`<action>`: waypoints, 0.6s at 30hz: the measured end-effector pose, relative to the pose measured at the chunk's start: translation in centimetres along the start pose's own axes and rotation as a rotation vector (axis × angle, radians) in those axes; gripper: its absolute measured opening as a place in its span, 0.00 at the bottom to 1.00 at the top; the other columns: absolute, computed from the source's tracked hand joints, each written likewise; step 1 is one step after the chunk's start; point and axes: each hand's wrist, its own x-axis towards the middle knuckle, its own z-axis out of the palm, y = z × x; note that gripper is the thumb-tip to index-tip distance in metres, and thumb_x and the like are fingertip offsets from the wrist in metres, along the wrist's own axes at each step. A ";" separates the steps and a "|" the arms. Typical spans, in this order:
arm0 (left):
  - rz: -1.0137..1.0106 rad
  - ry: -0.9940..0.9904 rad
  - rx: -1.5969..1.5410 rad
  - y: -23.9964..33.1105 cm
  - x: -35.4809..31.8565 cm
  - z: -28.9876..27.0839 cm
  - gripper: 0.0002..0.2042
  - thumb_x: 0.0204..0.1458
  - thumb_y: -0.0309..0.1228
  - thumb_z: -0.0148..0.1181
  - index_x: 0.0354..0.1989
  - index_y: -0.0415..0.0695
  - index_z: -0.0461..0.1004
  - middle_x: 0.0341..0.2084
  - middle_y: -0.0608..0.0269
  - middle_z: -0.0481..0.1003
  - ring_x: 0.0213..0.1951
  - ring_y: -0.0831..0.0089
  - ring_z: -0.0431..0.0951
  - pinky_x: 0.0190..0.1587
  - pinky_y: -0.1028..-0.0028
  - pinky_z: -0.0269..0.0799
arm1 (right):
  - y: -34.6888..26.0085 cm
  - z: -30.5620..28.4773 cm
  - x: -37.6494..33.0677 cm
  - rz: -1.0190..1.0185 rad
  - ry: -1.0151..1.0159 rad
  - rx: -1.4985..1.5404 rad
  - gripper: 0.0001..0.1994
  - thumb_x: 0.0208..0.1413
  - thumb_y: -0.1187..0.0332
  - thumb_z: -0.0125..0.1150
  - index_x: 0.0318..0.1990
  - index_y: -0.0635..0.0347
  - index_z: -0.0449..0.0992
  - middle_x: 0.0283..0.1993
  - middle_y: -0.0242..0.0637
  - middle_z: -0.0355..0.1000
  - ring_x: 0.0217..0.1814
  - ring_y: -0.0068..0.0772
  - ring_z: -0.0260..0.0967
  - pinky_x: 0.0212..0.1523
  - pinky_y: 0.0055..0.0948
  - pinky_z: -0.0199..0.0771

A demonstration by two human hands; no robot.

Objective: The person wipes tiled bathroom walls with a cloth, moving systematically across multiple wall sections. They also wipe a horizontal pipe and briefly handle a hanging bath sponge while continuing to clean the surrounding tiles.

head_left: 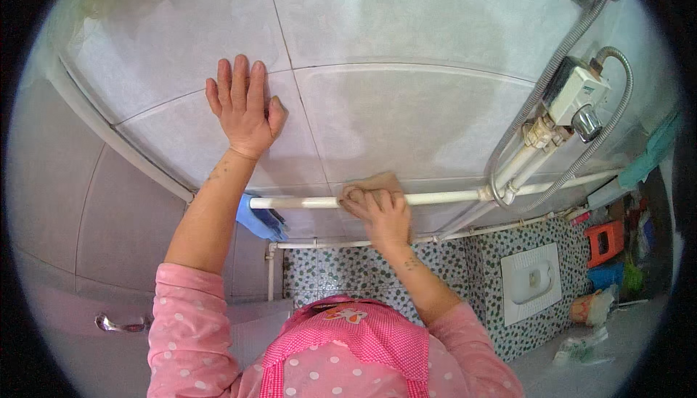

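My left hand [247,111] lies flat on the tiled wall [428,122], its fingers stretched upward and holding nothing. Lower down, my right hand [386,220] is closed on a brownish cloth [374,183], which is folded over a white horizontal pipe [298,203] along the wall. The hand is a little smeared by motion. A blue glove or cloth [255,218] hangs at the pipe's left end, partly behind my left forearm. Damp-looking darker patches show on the tiles.
On the right wall is a shower valve [579,95] with a looping metal hose [528,97] and upright pipes. Below are a squat toilet [531,283] in a speckled floor [341,271], an orange stool [604,243] and assorted items. A door handle [122,322] sits at lower left.
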 end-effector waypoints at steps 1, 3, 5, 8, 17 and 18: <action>0.010 -0.010 0.009 0.1 0.2 -0.1 0.30 0.48 0.36 0.47 0.63 0.43 0.61 0.66 0.52 0.55 0.70 0.52 0.46 0.69 0.52 0.30 | -2.0 0.6 0.7 -0.048 0.021 0.001 0.27 0.41 0.66 0.64 0.54 0.52 0.70 0.48 0.35 0.66 0.54 0.45 0.57 0.46 0.46 0.61; 0.039 0.003 0.019 0.0 0.2 0.1 0.31 0.48 0.36 0.47 0.64 0.42 0.60 0.66 0.50 0.55 0.69 0.50 0.47 0.69 0.51 0.31 | -5.2 1.4 2.0 -0.145 -0.013 0.041 0.27 0.43 0.64 0.63 0.55 0.53 0.70 0.49 0.34 0.65 0.52 0.42 0.57 0.45 0.42 0.61; 0.048 0.008 0.016 0.0 0.4 0.0 0.31 0.48 0.36 0.47 0.64 0.42 0.59 0.66 0.51 0.55 0.69 0.50 0.47 0.68 0.51 0.32 | -7.7 2.1 2.9 -0.207 -0.066 0.025 0.28 0.42 0.63 0.64 0.56 0.53 0.69 0.50 0.33 0.64 0.52 0.41 0.57 0.44 0.41 0.60; 0.046 0.008 0.014 0.1 0.5 -0.2 0.31 0.48 0.35 0.47 0.64 0.42 0.60 0.66 0.51 0.55 0.69 0.50 0.47 0.68 0.50 0.32 | -7.6 2.2 2.9 -0.273 -0.052 0.128 0.30 0.41 0.63 0.64 0.56 0.52 0.68 0.51 0.32 0.64 0.53 0.40 0.57 0.44 0.41 0.61; 0.023 0.004 0.001 -0.3 0.1 -0.1 0.30 0.49 0.36 0.45 0.65 0.47 0.59 0.68 0.56 0.53 0.71 0.56 0.44 0.69 0.53 0.29 | 5.3 -3.6 -1.9 0.058 0.088 -0.001 0.34 0.34 0.68 0.70 0.56 0.50 0.69 0.55 0.37 0.63 0.57 0.47 0.57 0.54 0.45 0.63; 0.019 0.003 -0.008 -0.1 0.1 0.0 0.30 0.49 0.36 0.45 0.65 0.47 0.58 0.68 0.56 0.52 0.71 0.56 0.44 0.70 0.54 0.29 | 6.9 -4.4 -2.4 0.116 0.090 -0.035 0.34 0.34 0.68 0.71 0.56 0.51 0.69 0.56 0.38 0.63 0.57 0.49 0.57 0.56 0.45 0.62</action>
